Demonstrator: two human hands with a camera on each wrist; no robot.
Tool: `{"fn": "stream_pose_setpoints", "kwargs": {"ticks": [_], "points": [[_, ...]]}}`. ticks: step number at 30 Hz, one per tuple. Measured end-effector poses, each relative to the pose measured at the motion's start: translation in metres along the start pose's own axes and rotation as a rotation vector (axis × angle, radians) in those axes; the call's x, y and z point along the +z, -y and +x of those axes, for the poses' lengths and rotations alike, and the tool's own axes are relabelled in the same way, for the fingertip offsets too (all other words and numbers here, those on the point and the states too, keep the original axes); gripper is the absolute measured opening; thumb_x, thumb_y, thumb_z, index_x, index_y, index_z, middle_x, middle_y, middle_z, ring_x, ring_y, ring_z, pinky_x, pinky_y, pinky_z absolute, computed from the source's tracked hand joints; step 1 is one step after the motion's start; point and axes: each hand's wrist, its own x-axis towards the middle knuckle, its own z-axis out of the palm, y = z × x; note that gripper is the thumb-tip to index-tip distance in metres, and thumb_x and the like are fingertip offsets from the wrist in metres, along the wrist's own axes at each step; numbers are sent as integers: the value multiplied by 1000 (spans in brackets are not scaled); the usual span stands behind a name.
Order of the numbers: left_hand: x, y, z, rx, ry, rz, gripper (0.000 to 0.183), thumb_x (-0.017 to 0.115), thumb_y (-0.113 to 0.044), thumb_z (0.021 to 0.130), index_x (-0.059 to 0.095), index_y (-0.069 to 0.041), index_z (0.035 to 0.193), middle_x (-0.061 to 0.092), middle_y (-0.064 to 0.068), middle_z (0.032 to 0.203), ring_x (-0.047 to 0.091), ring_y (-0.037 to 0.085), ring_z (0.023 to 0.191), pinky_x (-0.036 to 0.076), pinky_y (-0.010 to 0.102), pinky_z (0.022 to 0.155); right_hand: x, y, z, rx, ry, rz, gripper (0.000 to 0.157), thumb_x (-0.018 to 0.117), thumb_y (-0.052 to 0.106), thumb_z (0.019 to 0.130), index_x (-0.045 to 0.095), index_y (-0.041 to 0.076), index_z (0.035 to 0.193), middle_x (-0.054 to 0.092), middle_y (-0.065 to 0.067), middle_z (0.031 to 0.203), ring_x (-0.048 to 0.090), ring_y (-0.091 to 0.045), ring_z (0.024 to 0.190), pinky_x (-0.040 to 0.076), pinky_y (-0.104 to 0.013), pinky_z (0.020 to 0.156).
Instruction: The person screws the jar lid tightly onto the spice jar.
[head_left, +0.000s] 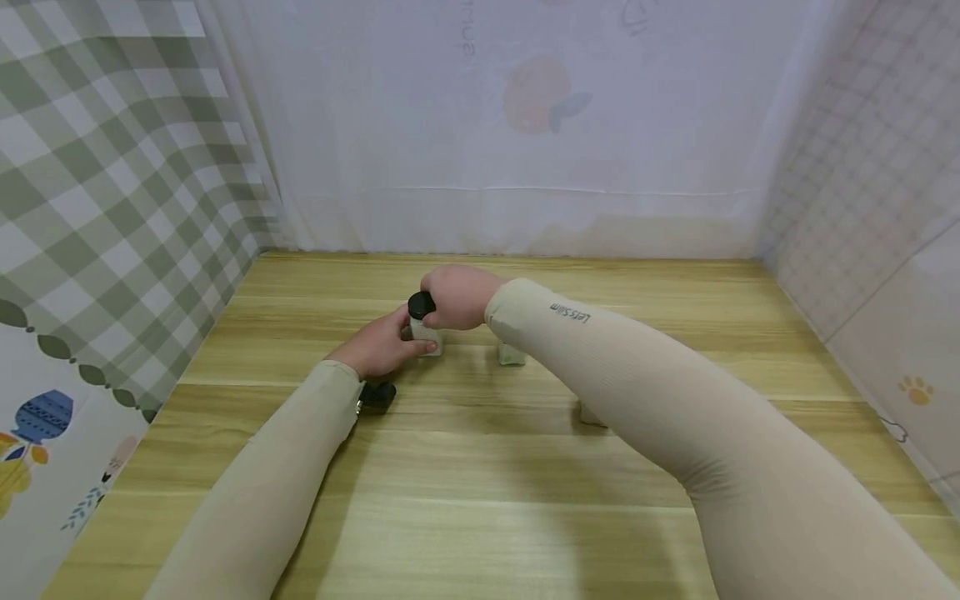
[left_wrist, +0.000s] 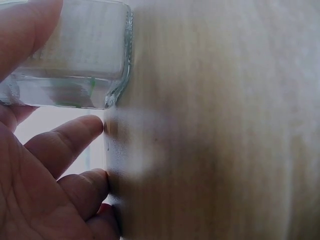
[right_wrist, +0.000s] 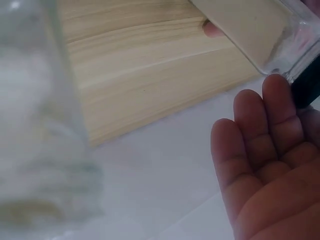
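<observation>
A square, clear glass bottle (head_left: pixel 426 337) with a black cap (head_left: pixel 421 305) stands on the left half of the table. My left hand (head_left: pixel 381 343) holds its lower body, thumb across the near side; in the left wrist view the thumb lies over the glass bottle (left_wrist: pixel 92 45) while the other fingers spread below it. From above and to the right, my right hand (head_left: pixel 461 297) grips the cap. The right wrist view has the black cap (right_wrist: pixel 307 85) partly hidden behind this hand's fingers (right_wrist: pixel 277 102); pale contents show inside the glass.
A second small bottle (head_left: pixel 512 355) stands just right of the held one, partly behind my right sleeve. Under the right forearm another pale object (head_left: pixel 591 416) peeks out. A black device (head_left: pixel 377 395) sits by my left wrist. Patterned cloth walls (head_left: pixel 510 217) enclose the wooden table (head_left: pixel 465 467).
</observation>
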Motion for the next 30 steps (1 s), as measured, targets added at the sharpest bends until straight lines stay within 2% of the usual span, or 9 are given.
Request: {"fn": "stream_pose_setpoints", "kwargs": {"ticks": [5, 9, 12, 14, 16, 19, 21, 26, 30], "points": [[0, 0, 1, 2, -2, 5, 82, 69, -52, 100, 22, -41, 167, 36, 6, 171, 35, 39, 157, 32, 64, 124, 1, 1, -1, 20, -4, -11, 32, 66, 39, 104, 66, 8, 112, 67, -2, 97, 54, -14, 77, 42, -26, 69], [0, -1, 2, -1, -2, 14, 81, 69, -53, 100, 23, -41, 166, 36, 5, 171, 35, 38, 157, 32, 63, 124, 1, 1, 0, 39, -10, -16, 40, 67, 44, 103, 66, 7, 115, 69, -4, 100, 58, -15, 80, 47, -27, 71], [0, 0, 2, -8, 1, 15, 82, 69, -53, 100, 22, -41, 167, 35, 5, 171, 34, 38, 157, 31, 64, 124, 0, -1, 2, 39, -5, -31, 57, 69, 46, 101, 60, 5, 139, 70, -8, 126, 67, -18, 102, 54, -30, 88], [1, 1, 2, -12, 3, 14, 83, 69, -54, 100, 22, -40, 167, 36, 6, 171, 34, 38, 157, 31, 64, 124, -1, -3, 4, 22, 3, -34, 65, 69, 41, 101, 50, 7, 153, 64, -10, 144, 65, -20, 119, 53, -33, 100], [1, 2, 3, -11, 2, 12, 84, 69, -54, 99, 23, -39, 167, 37, 6, 170, 35, 38, 156, 32, 63, 124, -3, -3, 5, -7, 11, -44, 67, 69, 34, 102, 44, 10, 159, 58, -10, 152, 61, -21, 130, 50, -35, 109], [1, 3, 4, -6, -3, 13, 83, 70, -53, 100, 24, -37, 167, 40, 7, 168, 39, 38, 154, 33, 62, 123, -4, 0, 2, -37, 14, -55, 55, 66, 25, 103, 52, 13, 154, 62, -11, 145, 62, -22, 127, 51, -37, 108], [2, 3, 4, 0, -5, 12, 83, 70, -52, 100, 24, -38, 167, 41, 7, 168, 40, 38, 154, 34, 62, 123, -5, 3, 0, -39, 11, -67, 47, 66, 24, 104, 57, 12, 149, 64, -11, 138, 63, -23, 123, 52, -38, 108], [2, 2, 4, 4, -11, 10, 83, 69, -52, 100, 21, -42, 167, 38, 6, 169, 37, 38, 155, 33, 63, 123, -4, 5, -3, -14, 3, -66, 39, 67, 31, 105, 63, 9, 137, 65, -9, 128, 62, -20, 110, 54, -35, 98], [1, 1, 3, 5, -15, 16, 84, 69, -52, 100, 19, -43, 167, 35, 5, 171, 35, 38, 157, 32, 63, 124, -3, 5, -2, 1, 0, -87, 42, 66, 40, 105, 64, 6, 129, 66, -9, 120, 61, -20, 103, 54, -34, 89]]}}
